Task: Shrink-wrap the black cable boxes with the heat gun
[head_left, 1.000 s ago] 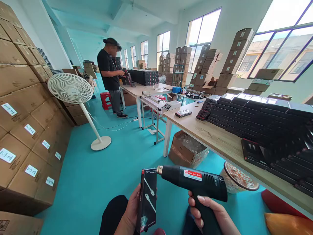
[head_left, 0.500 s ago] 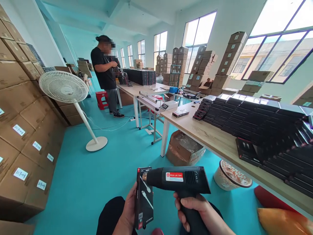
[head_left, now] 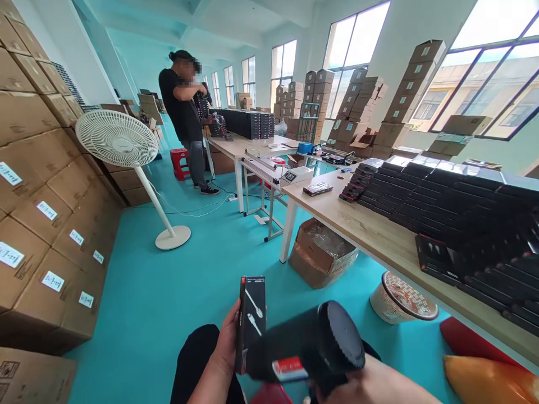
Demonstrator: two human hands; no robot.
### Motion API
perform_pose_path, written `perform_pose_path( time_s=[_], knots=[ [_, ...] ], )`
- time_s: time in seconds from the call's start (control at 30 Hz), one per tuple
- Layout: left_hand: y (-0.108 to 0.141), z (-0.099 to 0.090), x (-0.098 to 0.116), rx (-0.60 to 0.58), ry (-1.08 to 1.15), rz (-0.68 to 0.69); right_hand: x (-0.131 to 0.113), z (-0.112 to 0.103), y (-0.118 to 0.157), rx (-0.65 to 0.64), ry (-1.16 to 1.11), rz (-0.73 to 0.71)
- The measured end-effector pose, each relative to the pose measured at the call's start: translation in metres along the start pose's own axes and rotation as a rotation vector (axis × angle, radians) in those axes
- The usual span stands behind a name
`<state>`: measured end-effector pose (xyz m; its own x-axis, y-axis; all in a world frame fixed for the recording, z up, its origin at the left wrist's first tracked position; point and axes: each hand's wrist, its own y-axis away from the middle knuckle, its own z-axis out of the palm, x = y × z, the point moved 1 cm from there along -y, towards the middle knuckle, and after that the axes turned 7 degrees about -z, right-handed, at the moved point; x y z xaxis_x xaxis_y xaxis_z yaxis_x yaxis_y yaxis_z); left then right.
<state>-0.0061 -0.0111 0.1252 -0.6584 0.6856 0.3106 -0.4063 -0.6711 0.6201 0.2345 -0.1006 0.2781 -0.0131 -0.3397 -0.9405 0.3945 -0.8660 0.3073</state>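
My left hand (head_left: 228, 339) is closed around a slim black cable box (head_left: 254, 294), held upright with its printed front showing two white connectors. My right hand (head_left: 351, 387) grips a black heat gun (head_left: 290, 339) with a red and white label; its handle is mostly hidden below the body. The gun's rear end faces up toward me, and its front lies over the lower part of the box, so I cannot tell whether they touch. Both are over my lap, left of the wooden table (head_left: 357, 224).
Many black boxes (head_left: 429, 196) are stacked on the table. Below stand an open carton (head_left: 311, 255) and a waste bin (head_left: 391, 300). A white fan (head_left: 141, 174) and stacked cartons (head_left: 63, 224) are at left. Another person (head_left: 181, 106) stands at the far table.
The heat gun has swung from level near the box's top to a tilted pose over its lower part. The box has risen slightly. The other person's arms have lifted.
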Motion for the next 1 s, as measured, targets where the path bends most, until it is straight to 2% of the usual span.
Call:
perform_pose_path(
  time_s=[0.13,0.23,0.4,0.5,0.57,0.7,0.9,1.0],
  knots=[
    [0.004,0.001,0.003,-0.003,0.015,0.016,0.007,-0.005,-0.003,0.057,-0.017,0.042],
    [-0.002,-0.003,0.000,-0.012,0.022,-0.034,-0.002,0.002,-0.019,0.158,-0.076,0.021],
    [-0.010,-0.010,-0.004,-0.003,0.010,0.014,-0.023,0.010,-0.036,0.098,-0.122,0.016],
    [-0.007,-0.010,-0.003,-0.038,-0.018,0.008,-0.024,-0.002,-0.041,0.270,-0.120,-0.042],
    [-0.004,-0.010,-0.001,-0.052,-0.030,0.006,-0.021,-0.009,-0.043,0.335,-0.151,-0.025],
    [-0.002,-0.011,0.002,-0.017,-0.049,0.046,-0.021,-0.012,-0.046,0.215,-0.244,-0.022],
    [0.001,-0.007,0.005,-0.019,-0.044,0.027,-0.020,-0.028,-0.048,0.329,-0.145,-0.027],
    [0.002,-0.005,0.007,0.019,-0.028,0.044,-0.011,-0.032,-0.039,0.214,-0.115,-0.005]
  ],
)
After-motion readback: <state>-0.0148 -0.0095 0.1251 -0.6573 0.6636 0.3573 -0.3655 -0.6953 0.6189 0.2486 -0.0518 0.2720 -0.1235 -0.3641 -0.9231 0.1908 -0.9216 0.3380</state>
